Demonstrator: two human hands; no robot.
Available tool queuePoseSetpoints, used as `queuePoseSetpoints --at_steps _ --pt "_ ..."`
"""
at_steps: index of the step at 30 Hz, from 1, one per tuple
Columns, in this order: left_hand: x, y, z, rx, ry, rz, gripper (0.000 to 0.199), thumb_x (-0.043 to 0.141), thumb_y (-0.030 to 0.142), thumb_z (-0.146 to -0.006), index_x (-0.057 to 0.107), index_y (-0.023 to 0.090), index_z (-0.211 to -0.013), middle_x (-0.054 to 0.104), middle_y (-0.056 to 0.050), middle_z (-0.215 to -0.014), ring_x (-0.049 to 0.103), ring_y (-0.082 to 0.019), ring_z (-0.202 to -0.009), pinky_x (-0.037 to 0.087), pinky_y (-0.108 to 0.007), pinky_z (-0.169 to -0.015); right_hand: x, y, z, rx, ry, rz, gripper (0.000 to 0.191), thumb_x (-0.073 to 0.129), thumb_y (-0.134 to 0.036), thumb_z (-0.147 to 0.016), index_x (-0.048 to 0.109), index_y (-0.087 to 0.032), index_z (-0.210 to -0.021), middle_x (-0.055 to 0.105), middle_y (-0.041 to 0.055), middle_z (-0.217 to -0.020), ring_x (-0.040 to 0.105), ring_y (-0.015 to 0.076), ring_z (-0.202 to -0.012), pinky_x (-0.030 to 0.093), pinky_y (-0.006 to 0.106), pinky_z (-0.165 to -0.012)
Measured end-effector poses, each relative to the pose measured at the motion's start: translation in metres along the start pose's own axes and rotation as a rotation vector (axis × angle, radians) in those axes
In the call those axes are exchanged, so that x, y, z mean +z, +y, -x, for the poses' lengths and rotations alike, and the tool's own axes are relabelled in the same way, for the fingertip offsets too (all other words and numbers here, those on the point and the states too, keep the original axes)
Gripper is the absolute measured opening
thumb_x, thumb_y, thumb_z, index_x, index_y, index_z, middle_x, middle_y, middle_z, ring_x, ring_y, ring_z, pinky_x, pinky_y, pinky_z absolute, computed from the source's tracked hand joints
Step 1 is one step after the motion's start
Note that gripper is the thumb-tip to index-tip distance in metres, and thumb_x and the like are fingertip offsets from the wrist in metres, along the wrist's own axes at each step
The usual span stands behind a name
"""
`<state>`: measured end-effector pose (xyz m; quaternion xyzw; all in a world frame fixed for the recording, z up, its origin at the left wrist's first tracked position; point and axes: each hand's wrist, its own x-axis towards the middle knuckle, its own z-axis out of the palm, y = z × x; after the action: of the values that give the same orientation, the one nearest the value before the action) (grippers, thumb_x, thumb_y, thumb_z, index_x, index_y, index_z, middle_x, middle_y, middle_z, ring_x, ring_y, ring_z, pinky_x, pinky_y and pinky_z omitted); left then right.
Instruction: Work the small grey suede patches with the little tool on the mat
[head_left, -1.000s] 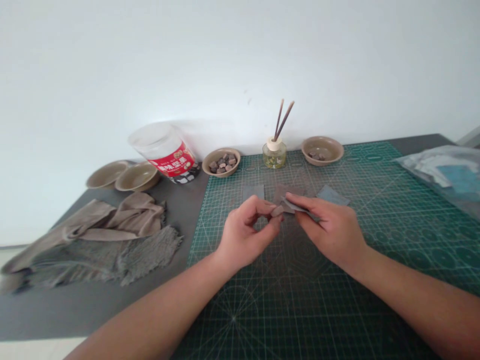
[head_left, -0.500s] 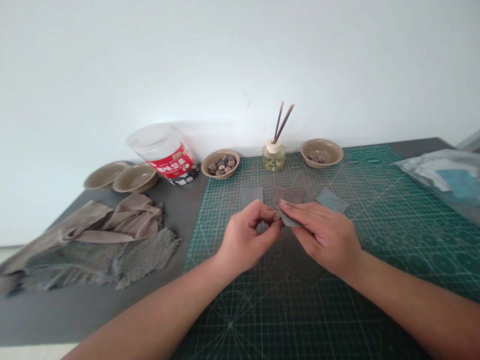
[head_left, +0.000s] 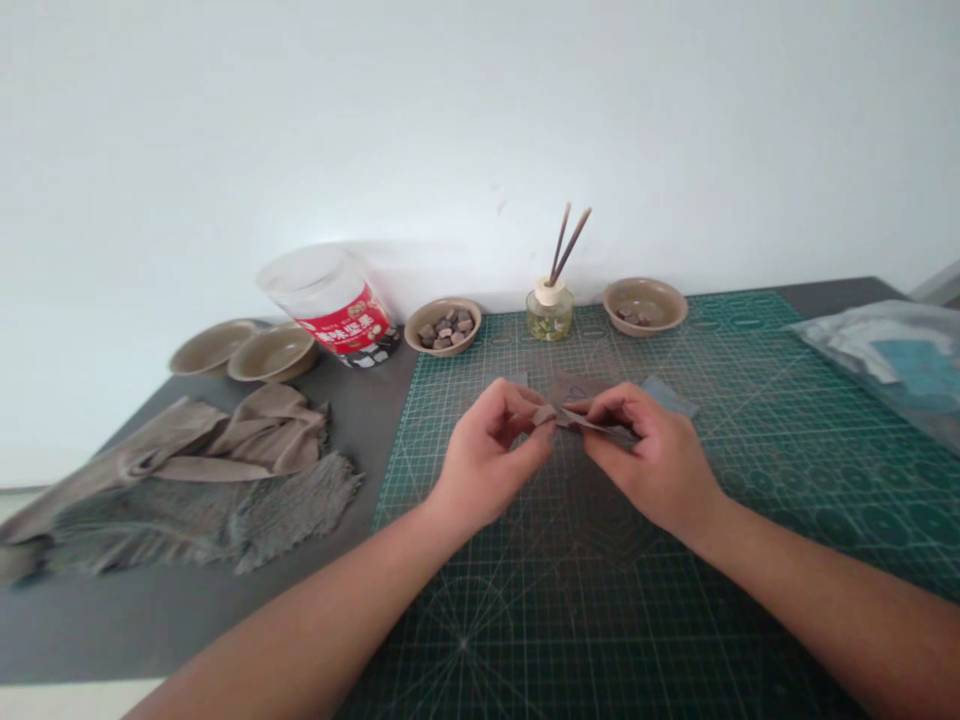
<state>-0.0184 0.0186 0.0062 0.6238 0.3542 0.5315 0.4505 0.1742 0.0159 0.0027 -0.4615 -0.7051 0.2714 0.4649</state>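
Observation:
My left hand [head_left: 499,450] pinches a small brown stone-like piece [head_left: 545,414] between thumb and fingers, over the middle of the green cutting mat [head_left: 540,600]. Close beside it, my right hand [head_left: 652,450] grips a thin grey sheet [head_left: 589,422] that looks like sandpaper, bent and seen nearly edge-on. The sheet's near end meets the small piece at the left fingertips; the fingers partly hide both. Behind the hands, flat on the mat, lie a brownish square sheet [head_left: 576,387] with a dark mark, a blue-grey sheet [head_left: 671,396] and a mostly covered grey sheet [head_left: 517,379].
Along the wall stand a bowl of small brown pieces [head_left: 443,327], a reed diffuser [head_left: 550,310] and a bowl with a few pieces [head_left: 645,306]. Leftward are a red-labelled plastic tub [head_left: 330,300], two bowls [head_left: 274,355] and crumpled cloth [head_left: 225,490]. A plastic bag [head_left: 892,350] lies right.
The grey sheet has turned from showing its flat face to nearly edge-on. My right fingers have bent around it, and the small piece shows more clearly at my left fingertips.

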Motion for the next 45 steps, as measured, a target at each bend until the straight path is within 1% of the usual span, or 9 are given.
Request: queuePoseSetpoints --at_steps 4,6,12,19,25,28,32,38,45 --pt "0.001 -0.002 -0.002 -0.135 -0.035 0.049 0.018 0.074 0.017 -0.084 0.057 0.017 -0.088 0.065 0.000 -0.080 0.063 -0.012 -0.069 0.051 -0.024 -0.064 -0.002 -0.001 0.000 0.050 -0.010 -0.159 0.017 0.067 -0.011 -0.082 0.056 -0.024 -0.085 0.074 0.0016 -0.104 0.071 0.0195 -0.095 0.056 0.032 -0.083" --pt "0.002 -0.001 -0.002 -0.144 -0.049 0.151 0.022 0.074 0.016 -0.084 0.057 0.019 -0.098 0.068 -0.001 -0.083 0.066 -0.012 -0.070 0.054 -0.025 -0.065 -0.004 -0.001 0.000 0.039 -0.012 -0.175 0.015 0.067 -0.013 -0.084 0.056 -0.023 -0.084 0.072 0.0022 -0.105 0.069 0.0193 -0.095 0.055 0.032 -0.081" --pt "0.002 0.001 -0.002 -0.211 -0.097 0.156 0.019 0.077 0.017 -0.083 0.065 0.016 -0.098 0.069 -0.001 -0.078 0.067 -0.012 -0.067 0.054 -0.023 -0.064 -0.010 -0.005 -0.001 -0.030 0.005 -0.100 0.006 0.069 -0.019 -0.088 0.064 -0.022 -0.088 0.069 0.0015 -0.097 0.065 0.0167 -0.086 0.051 0.030 -0.077" --pt "0.001 0.000 -0.004 -0.196 -0.093 0.123 0.014 0.074 0.020 -0.087 0.070 0.015 -0.099 0.072 -0.004 -0.086 0.069 -0.013 -0.071 0.058 -0.026 -0.066 -0.013 -0.008 -0.002 -0.060 0.044 -0.080 0.003 0.070 -0.024 -0.091 0.070 -0.023 -0.093 0.072 0.0009 -0.097 0.067 0.0164 -0.090 0.053 0.030 -0.081" --pt "0.003 0.002 -0.003 -0.236 -0.123 0.145 0.019 0.075 0.019 -0.085 0.068 0.016 -0.103 0.074 -0.003 -0.084 0.070 -0.013 -0.072 0.058 -0.025 -0.070 -0.014 -0.011 0.002 -0.211 0.029 0.018 0.016 0.069 -0.017 -0.090 0.076 -0.025 -0.102 0.076 0.0013 -0.106 0.071 0.0167 -0.098 0.056 0.030 -0.087" --pt "0.004 0.002 -0.003 -0.253 -0.097 0.135 0.024 0.076 0.018 -0.084 0.066 0.017 -0.107 0.074 -0.003 -0.084 0.070 -0.012 -0.075 0.058 -0.024 -0.072 -0.015 -0.012 0.003 -0.195 0.039 0.020 0.018 0.070 -0.017 -0.089 0.077 -0.026 -0.103 0.078 0.0006 -0.107 0.072 0.0169 -0.099 0.058 0.030 -0.089" --pt "0.004 0.001 -0.003 -0.201 -0.063 0.082 0.014 0.076 0.016 -0.082 0.068 0.016 -0.093 0.073 -0.004 -0.087 0.069 -0.012 -0.076 0.057 -0.024 -0.072 -0.015 -0.012 0.005 -0.158 0.075 0.020 0.018 0.071 -0.018 -0.089 0.077 -0.025 -0.104 0.080 0.0000 -0.105 0.074 0.0167 -0.098 0.059 0.028 -0.090" --pt "0.004 0.000 0.000 -0.173 -0.041 0.033 0.015 0.077 0.017 -0.081 0.067 0.017 -0.092 0.073 -0.002 -0.084 0.067 -0.011 -0.076 0.055 -0.023 -0.071 -0.014 -0.012 0.006 -0.312 0.013 0.114 0.024 0.070 -0.016 -0.089 0.077 -0.024 -0.110 0.077 0.0044 -0.116 0.073 0.0190 -0.102 0.059 0.032 -0.093" --pt "0.001 0.001 0.001 -0.186 -0.028 -0.077 0.012 0.077 0.020 -0.081 0.066 0.017 -0.083 0.070 0.000 -0.078 0.063 -0.011 -0.069 0.051 -0.021 -0.064 -0.018 -0.011 0.001 -0.467 0.033 0.201 0.026 0.067 -0.017 -0.091 0.077 -0.026 -0.114 0.077 0.0058 -0.112 0.069 0.0225 -0.095 0.058 0.042 -0.086"
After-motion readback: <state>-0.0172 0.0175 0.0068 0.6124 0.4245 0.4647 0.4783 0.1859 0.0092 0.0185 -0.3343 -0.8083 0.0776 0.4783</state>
